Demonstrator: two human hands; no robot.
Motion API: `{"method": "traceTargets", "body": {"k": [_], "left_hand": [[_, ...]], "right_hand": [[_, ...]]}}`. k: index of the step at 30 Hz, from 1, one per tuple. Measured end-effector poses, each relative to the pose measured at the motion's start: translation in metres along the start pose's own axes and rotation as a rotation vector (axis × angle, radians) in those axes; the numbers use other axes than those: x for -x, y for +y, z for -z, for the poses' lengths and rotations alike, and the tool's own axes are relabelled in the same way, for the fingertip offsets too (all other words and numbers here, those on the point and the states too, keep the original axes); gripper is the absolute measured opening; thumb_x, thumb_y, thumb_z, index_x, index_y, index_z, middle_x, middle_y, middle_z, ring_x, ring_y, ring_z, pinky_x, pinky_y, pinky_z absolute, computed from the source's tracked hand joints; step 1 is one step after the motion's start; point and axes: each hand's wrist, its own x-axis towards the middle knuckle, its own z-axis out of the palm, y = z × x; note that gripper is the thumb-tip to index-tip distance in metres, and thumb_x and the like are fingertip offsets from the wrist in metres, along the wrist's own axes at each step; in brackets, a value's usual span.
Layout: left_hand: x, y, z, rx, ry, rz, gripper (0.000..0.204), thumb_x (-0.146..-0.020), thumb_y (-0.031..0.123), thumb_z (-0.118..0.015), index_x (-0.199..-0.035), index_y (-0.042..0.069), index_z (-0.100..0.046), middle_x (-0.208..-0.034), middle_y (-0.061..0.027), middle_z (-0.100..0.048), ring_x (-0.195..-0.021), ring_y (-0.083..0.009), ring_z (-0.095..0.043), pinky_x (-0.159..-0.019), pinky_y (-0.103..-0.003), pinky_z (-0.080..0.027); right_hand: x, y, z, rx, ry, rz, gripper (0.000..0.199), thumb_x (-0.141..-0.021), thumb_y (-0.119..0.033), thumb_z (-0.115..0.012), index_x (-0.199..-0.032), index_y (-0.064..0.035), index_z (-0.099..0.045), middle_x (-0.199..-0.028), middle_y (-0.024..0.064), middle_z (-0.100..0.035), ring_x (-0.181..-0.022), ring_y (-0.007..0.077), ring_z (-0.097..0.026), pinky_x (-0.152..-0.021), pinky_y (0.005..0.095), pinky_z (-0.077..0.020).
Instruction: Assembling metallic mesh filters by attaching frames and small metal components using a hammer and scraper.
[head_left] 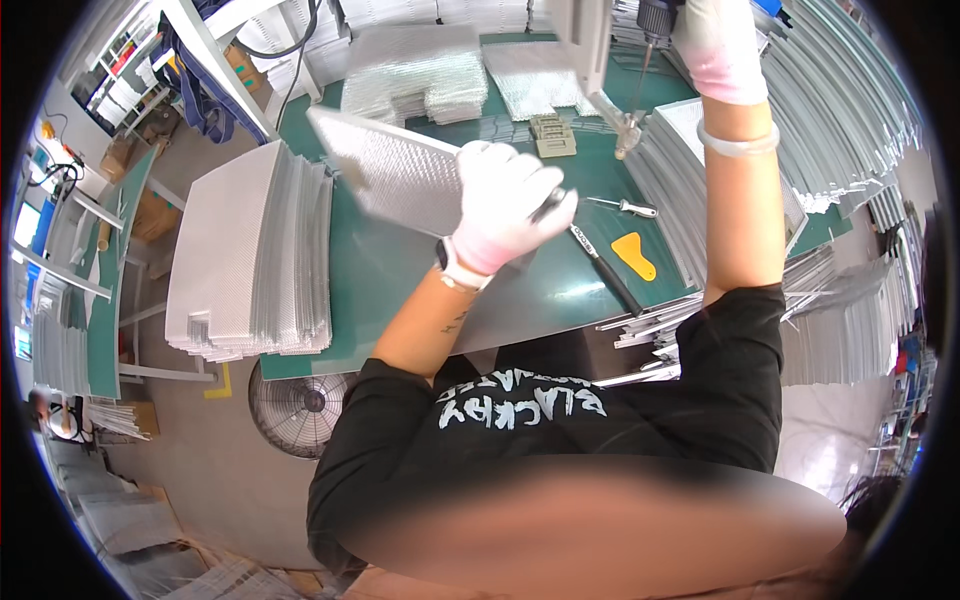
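My left hand [512, 205], in a white glove, is closed in a fist around a small dark tool [549, 205]; its kind is mostly hidden by the fingers. Against that fist stands a tilted, slightly blurred white textured panel [390, 170]; whether the hand also grips its edge I cannot tell. My right hand [718, 50], gloved too, reaches to the upper edge of the view beside a dark power screwdriver [656, 18] with a long bit pointing down. The right fingers are cut off, so their hold is hidden.
On the green table [350, 300] lie a yellow scraper [633, 257], a small white-handled screwdriver [637, 209], a long black-handled tool [615, 282] and a beige notched block [552, 136]. Panel stacks stand at left [235, 250], back [415, 70] and right [830, 110]. A floor fan [305, 410] stands below.
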Motion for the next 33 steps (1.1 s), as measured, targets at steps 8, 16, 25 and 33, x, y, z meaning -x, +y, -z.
{"method": "traceTargets", "body": {"k": [8,16,25,33], "left_hand": [[0.011,-0.059,0.125,1.062,0.64,0.038,0.035,-0.088,0.044,-0.059,-0.083,0.011,-0.068,-0.078,-0.0009,-0.059,-0.079,-0.0182,-0.052,-0.081,-0.036,-0.041],[0.047,-0.112,0.062,1.933,0.612,0.184,0.036,-0.096,0.043,-0.048,-0.079,0.017,-0.066,-0.073,0.0037,-0.061,-0.076,-0.0118,-0.053,-0.084,-0.034,-0.043],[0.104,-0.082,0.03,1.664,0.308,1.089,0.073,-0.098,0.055,-0.04,-0.147,0.003,-0.025,-0.148,-0.0158,-0.035,-0.129,-0.0294,-0.04,-0.109,-0.044,-0.033],[0.104,-0.019,0.154,-0.219,0.085,0.559,0.033,-0.097,0.009,-0.046,-0.126,-0.003,-0.057,-0.13,-0.0185,-0.056,-0.124,-0.0302,-0.052,-0.106,-0.04,-0.038]], "right_hand": [[0.088,0.015,0.071,1.066,-0.029,0.615,0.039,-0.08,-0.002,-0.065,-0.119,0.0016,-0.058,-0.118,0.0168,-0.055,-0.109,0.0308,-0.053,-0.095,0.0407,-0.0433],[0.235,0.077,0.107,0.44,-0.441,-0.802,0.077,-0.09,-0.025,-0.063,-0.148,0.0051,-0.022,-0.139,0.0224,-0.044,-0.13,0.0256,-0.044,-0.109,0.0318,-0.0327],[0.263,-0.013,0.175,0.466,0.207,-0.801,0.061,-0.096,-0.006,-0.053,-0.15,-0.003,-0.027,-0.111,0.005,-0.059,-0.077,0.0055,-0.055,-0.075,0.0163,-0.0489],[0.204,-0.008,0.328,0.612,0.609,-0.517,0.052,-0.095,-0.008,-0.048,-0.145,-0.0017,-0.036,-0.123,0.0115,-0.055,-0.11,0.018,-0.055,-0.095,0.0305,-0.0452]]}}
